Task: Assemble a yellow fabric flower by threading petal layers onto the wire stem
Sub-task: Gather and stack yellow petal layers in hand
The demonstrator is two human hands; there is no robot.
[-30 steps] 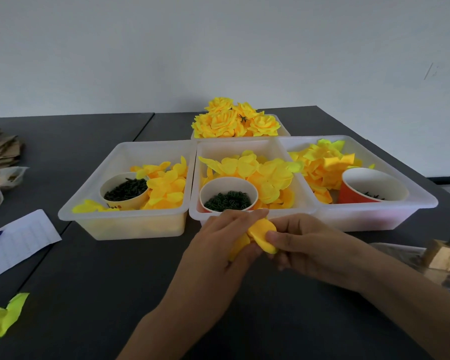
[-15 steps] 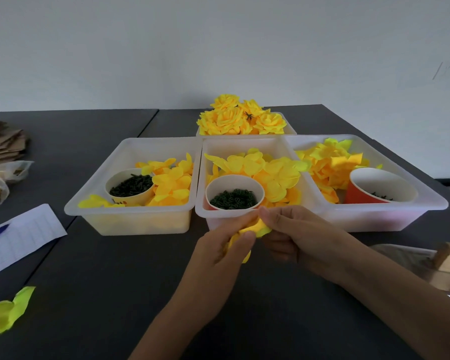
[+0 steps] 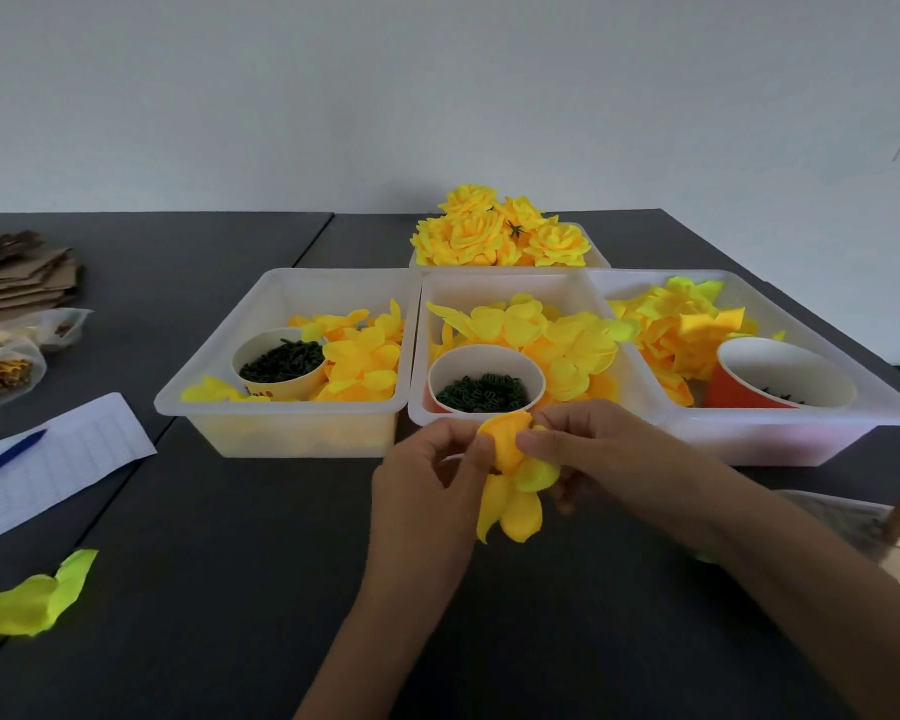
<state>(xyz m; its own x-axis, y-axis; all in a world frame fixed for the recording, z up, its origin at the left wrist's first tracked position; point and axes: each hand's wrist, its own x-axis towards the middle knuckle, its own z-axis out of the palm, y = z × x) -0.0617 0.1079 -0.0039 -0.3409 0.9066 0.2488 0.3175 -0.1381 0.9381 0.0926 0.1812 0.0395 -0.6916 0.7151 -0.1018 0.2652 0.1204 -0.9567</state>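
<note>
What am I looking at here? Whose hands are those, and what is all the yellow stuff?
No machine here. A person wears a camera on their head, so you see their own hands from above. The left hand and right hand both pinch a yellow petal piece over a dark table. Behind sit three clear tubs of loose petals, each with a cup of small dark green parts. Finished flowers are piled at the back. Paper and a pen lie on the left.

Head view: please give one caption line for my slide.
Both hands pinch yellow petal layers before three petal bins.
</note>
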